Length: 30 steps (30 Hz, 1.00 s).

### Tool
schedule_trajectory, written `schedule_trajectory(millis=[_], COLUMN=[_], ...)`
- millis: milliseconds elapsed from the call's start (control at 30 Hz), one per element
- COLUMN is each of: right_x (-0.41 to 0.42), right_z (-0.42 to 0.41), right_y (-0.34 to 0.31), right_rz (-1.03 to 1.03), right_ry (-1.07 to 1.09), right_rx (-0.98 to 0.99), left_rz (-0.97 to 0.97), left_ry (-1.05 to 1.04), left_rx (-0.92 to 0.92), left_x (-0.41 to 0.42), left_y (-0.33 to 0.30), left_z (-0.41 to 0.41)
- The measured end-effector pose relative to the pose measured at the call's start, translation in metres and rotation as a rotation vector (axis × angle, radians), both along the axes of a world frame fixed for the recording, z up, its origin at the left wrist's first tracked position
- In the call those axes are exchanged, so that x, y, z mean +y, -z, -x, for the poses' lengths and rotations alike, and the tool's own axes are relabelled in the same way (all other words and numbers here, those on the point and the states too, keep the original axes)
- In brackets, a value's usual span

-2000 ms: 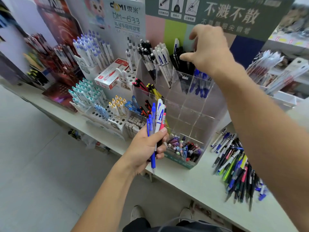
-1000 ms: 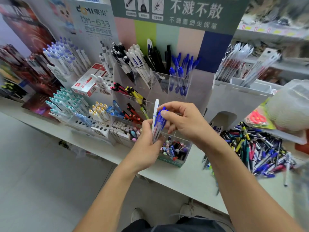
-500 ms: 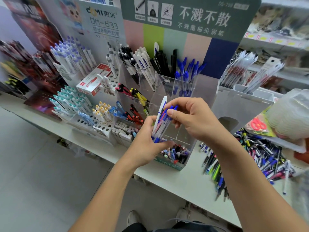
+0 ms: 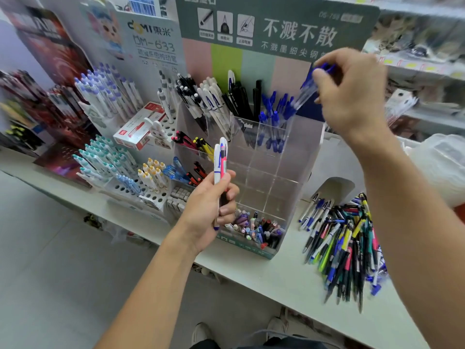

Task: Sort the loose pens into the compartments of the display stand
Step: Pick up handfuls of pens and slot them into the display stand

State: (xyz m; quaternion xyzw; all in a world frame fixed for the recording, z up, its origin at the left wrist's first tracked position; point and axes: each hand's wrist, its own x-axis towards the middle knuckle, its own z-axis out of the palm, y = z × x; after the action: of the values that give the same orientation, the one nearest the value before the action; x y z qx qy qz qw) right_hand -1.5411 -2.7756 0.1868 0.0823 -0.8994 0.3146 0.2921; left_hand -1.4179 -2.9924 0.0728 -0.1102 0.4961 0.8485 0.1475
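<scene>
A white shop counter (image 4: 271,280) carries racks of pens whose far-left rows blur into the dark. In front of the clear display stand (image 4: 266,172), the left hand (image 4: 211,205) curls round a white pen and a pink one, upright; the right hand (image 4: 352,91) pinches blurred clear blue-capped pens (image 4: 308,89) slanting above the stand's top right compartment, and loose pens (image 4: 344,245) lie heaped on the counter right of the stand

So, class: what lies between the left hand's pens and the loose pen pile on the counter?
In the head view, the clear acrylic display stand lies between the left hand and the pen pile.
</scene>
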Motion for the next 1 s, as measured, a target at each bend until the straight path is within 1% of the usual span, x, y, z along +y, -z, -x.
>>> schedule_trajectory(millis=[67, 167, 233, 333, 400, 500, 633, 733, 800, 867, 900, 967, 1000], right_x=[-0.011, -0.022, -0.022, -0.022, -0.026, -0.031, -0.026, -0.027, -0.025, -0.019, -0.019, -0.032, -0.043], right_z=[0.011, 0.017, 0.021, 0.028, 0.029, 0.030, 0.039, 0.037, 0.035, 0.034, 0.028, 0.003, -0.014], right_y=[0.007, 0.003, -0.008, -0.025, -0.029, -0.025, -0.010, -0.001, 0.004, 0.008, 0.008, 0.007, 0.007], right_rz=[-0.141, -0.262, -0.281, -0.278, -0.333, -0.398, -0.367, -0.363, -0.340, -0.285, -0.238, -0.126, -0.090], right_ry=[-0.046, -0.105, -0.129, -0.167, -0.196, -0.221, -0.156, -0.219, -0.212, -0.118, -0.085, -0.125, -0.199], right_rx=[-0.082, -0.162, -0.267, -0.507, -0.552, -0.538, -0.536, -0.527, -0.502, -0.407, -0.320, -0.173, -0.186], left_rz=[-0.045, -0.066, -0.012, 0.072, 0.154, 0.195, 0.248, 0.180, 0.173, 0.193, 0.196, 0.179, 0.151], left_ry=[0.029, 0.038, 0.033, -0.002, -0.020, -0.021, -0.007, -0.016, 0.003, 0.024, 0.030, 0.037, 0.047], left_rx=[0.014, 0.018, 0.015, 0.024, 0.021, 0.007, -0.017, -0.038, 0.001, 0.034, 0.045, 0.065, 0.073], left_x=[0.003, 0.004, 0.005, 0.006, 0.007, 0.005, 0.005, 0.006, 0.006, 0.006, 0.005, 0.003, 0.002], left_y=[-0.003, -0.005, -0.004, -0.001, -0.001, 0.000, -0.002, -0.005, -0.006, -0.008, -0.010, -0.013, -0.015], left_z=[-0.001, -0.004, -0.005, -0.006, -0.006, -0.007, -0.007, -0.002, 0.000, 0.001, 0.003, 0.007, 0.009])
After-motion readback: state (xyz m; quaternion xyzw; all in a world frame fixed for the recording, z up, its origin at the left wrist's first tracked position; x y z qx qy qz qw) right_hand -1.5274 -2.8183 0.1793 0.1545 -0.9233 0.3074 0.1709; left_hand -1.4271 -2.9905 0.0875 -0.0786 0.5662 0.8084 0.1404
